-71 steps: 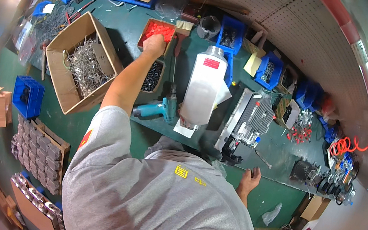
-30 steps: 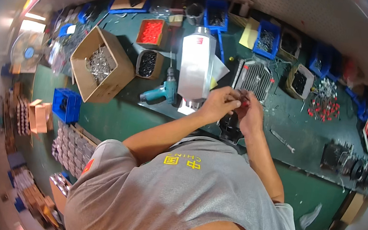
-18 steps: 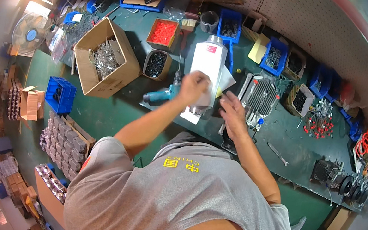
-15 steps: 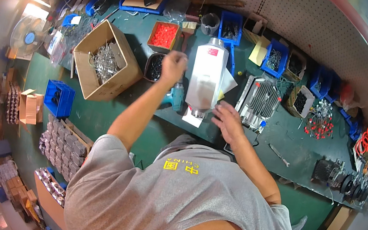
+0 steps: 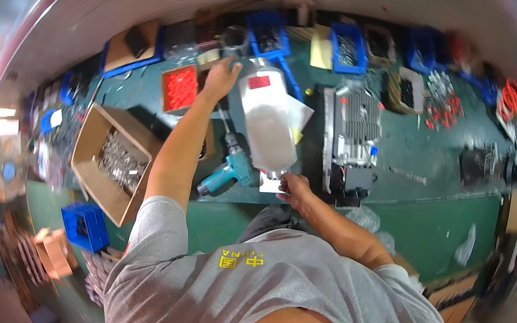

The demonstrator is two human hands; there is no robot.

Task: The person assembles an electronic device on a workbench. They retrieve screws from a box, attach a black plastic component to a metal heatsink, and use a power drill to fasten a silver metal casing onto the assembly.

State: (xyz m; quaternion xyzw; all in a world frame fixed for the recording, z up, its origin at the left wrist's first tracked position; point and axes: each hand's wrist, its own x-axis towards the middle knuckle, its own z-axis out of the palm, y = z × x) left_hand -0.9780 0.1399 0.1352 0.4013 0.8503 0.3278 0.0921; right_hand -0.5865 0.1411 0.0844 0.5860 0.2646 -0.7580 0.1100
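Note:
A silver, long metal housing (image 5: 268, 122) with a red label lies on the green bench in front of me. My right hand (image 5: 296, 190) is at its near end, fingers curled against the small fitting there. Under that end a white paper (image 5: 272, 183) sticks out. Beyond the housing's left side, my left hand (image 5: 219, 79) is reached forward with its fingers closed; what they hold, if anything, is hidden. Between the left forearm and the housing lies a teal power drill (image 5: 237, 166) with a long bit. An open box of red small parts (image 5: 181, 88) stands left of that hand.
A large cardboard box (image 5: 91, 146) of metal pieces stands at the left. To the right are a finned metal unit (image 5: 354, 126) and a wrench (image 5: 408, 175). Blue parts bins (image 5: 348, 48) line the back. A dark motor-like assembly (image 5: 483, 165) sits far right.
The view has turned and shifted. My right hand has gone from open beside the housing to its near end, fingers now curled. The left hand has reached farther forward.

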